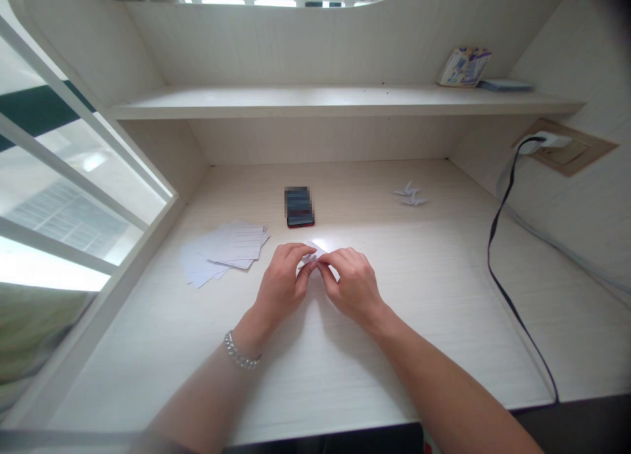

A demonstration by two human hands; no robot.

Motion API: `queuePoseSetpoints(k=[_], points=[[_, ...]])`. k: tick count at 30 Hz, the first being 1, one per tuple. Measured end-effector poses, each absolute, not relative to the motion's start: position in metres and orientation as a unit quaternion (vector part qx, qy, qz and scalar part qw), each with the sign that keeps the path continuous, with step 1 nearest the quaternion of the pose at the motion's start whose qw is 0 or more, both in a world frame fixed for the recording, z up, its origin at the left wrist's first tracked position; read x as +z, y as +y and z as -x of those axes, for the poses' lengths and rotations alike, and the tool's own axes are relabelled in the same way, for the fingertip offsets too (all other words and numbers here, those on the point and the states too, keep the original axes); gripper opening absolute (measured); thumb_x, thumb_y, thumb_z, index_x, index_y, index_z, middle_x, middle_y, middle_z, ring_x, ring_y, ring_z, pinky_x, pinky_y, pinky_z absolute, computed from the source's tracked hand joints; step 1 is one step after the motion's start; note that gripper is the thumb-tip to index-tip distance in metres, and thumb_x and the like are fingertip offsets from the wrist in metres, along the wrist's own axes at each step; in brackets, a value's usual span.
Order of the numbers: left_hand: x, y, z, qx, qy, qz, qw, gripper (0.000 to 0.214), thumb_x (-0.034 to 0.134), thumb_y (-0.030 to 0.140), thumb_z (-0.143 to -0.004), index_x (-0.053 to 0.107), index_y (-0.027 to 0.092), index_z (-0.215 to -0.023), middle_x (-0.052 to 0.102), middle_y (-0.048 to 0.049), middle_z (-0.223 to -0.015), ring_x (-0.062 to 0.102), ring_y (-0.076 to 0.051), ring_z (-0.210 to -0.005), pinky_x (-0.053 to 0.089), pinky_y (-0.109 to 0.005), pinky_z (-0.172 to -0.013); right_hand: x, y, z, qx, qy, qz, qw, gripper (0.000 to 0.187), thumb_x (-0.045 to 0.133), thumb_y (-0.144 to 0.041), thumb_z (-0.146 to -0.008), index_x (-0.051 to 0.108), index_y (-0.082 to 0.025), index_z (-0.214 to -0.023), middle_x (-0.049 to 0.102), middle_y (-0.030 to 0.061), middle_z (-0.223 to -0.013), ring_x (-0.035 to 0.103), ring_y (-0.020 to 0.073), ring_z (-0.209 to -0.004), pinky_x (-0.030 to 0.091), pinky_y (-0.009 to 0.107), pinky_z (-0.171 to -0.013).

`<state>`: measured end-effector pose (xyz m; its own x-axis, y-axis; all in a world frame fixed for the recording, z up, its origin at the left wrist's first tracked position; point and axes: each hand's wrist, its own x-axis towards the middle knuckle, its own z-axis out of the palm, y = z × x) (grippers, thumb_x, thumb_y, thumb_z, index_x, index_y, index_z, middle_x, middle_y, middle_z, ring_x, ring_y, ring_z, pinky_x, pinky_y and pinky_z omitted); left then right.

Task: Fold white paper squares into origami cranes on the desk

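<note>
Between my two hands is a small piece of folded white paper (315,247), partly hidden by the fingers. My left hand (284,276), with a silver chain bracelet (240,352) on its wrist, pinches the paper from the left. From the right, my right hand (351,280) pinches it with thumb and forefinger, the fingertips of both hands almost meeting. A loose pile of white paper sheets (229,247) lies to the left, the top one lined. Two small folded paper cranes (411,194) rest at the back right of the desk.
A dark phone (299,207) lies just beyond my hands on the pale desk (374,388). Above runs a shelf (276,99) with a small printed packet (464,66). A black cable (497,270) drops from the wall socket (572,153) along the right. White bars (64,171) stand at left.
</note>
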<state>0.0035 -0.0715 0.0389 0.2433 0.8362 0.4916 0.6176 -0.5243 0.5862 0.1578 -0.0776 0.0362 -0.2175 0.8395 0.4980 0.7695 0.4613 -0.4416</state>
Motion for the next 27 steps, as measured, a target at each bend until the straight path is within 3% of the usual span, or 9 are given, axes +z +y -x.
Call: queuePoseSetpoints(k=[19,27], points=[[0.0359,-0.0721,-0.0030,0.379,0.482,-0.777,0.146,0.014,0.046,0.016,-0.085,0.058,0.020,-0.089,0.062,-0.0057,-0.089,0.055,-0.019,-0.088,0.045,-0.033,-0.078,0.0336,-0.0759,-0.1575,0.094,-0.758,0.520,0.382,0.014,0.052,-0.026,-0.086,0.062,-0.021,-0.093,0.063,0.0058,-0.089,0.052,0.0205,-0.085,0.039,0.033,-0.075],[0.0343,-0.0725,-0.0039,0.401,0.504,-0.732,0.221,0.013,0.051,0.025,-0.084,0.061,0.019,-0.090,0.064,-0.0045,-0.090,0.059,-0.016,-0.083,0.046,-0.029,-0.076,0.0341,-0.0752,-0.1586,0.099,-0.769,0.521,0.356,0.012,0.051,-0.025,-0.086,0.061,-0.019,-0.083,0.062,0.0046,-0.083,0.052,0.0191,-0.081,0.038,0.032,-0.075]])
